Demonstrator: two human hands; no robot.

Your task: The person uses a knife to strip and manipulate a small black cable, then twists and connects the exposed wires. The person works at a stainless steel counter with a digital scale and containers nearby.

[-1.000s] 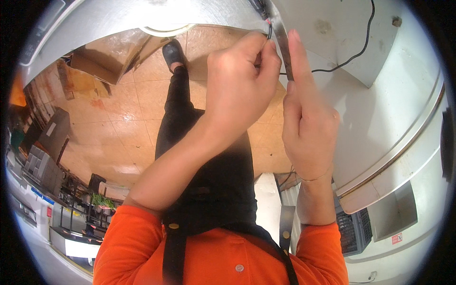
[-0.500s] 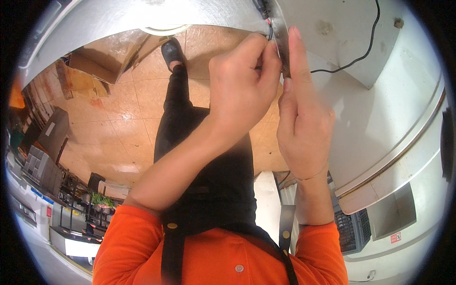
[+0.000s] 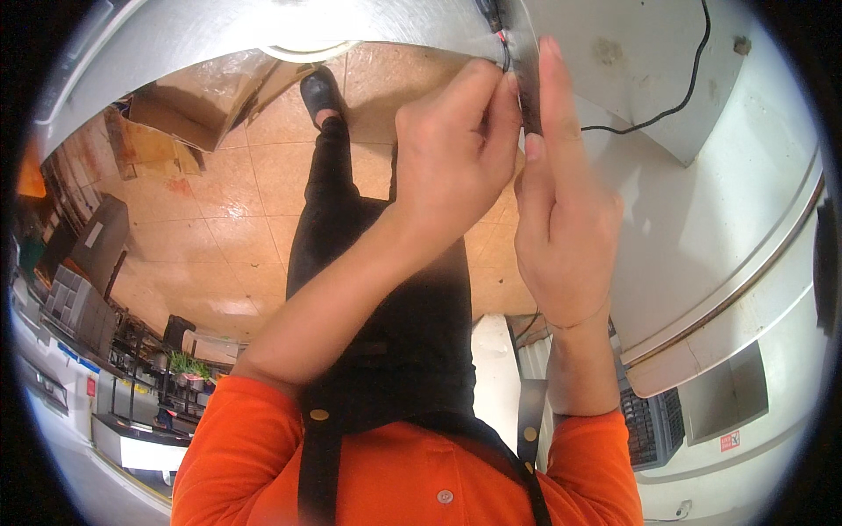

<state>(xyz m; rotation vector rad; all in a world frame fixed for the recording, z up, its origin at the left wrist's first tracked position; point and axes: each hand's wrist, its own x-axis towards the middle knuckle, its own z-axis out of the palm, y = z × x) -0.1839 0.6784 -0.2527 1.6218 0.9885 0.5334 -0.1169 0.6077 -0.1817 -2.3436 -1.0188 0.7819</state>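
My left hand (image 3: 456,145) is closed in a pinch at the end of a thin black cable (image 3: 506,54). A bit of red wire shows where this cable leaves a black plug-like piece (image 3: 491,13) at the top. Close by on the right, my right hand (image 3: 566,219) points its index finger upward, its other fingers folded. Its thumb presses against a narrow dark strip (image 3: 530,110) between the two hands. What that strip is, and what the folded fingers hold, I cannot make out.
A shiny metal surface (image 3: 202,70) curves across the top. At right stand a pale grey panel (image 3: 631,61) with a black cord (image 3: 667,112) and a white cabinet (image 3: 693,237). Cardboard (image 3: 184,114) lies on the tiled floor (image 3: 228,237); a dark crate (image 3: 653,430) stands lower right.
Both hands have shifted very slightly to the right in the picture, along with the surroundings. The left pinch and the right hand's raised index finger stay as they were.
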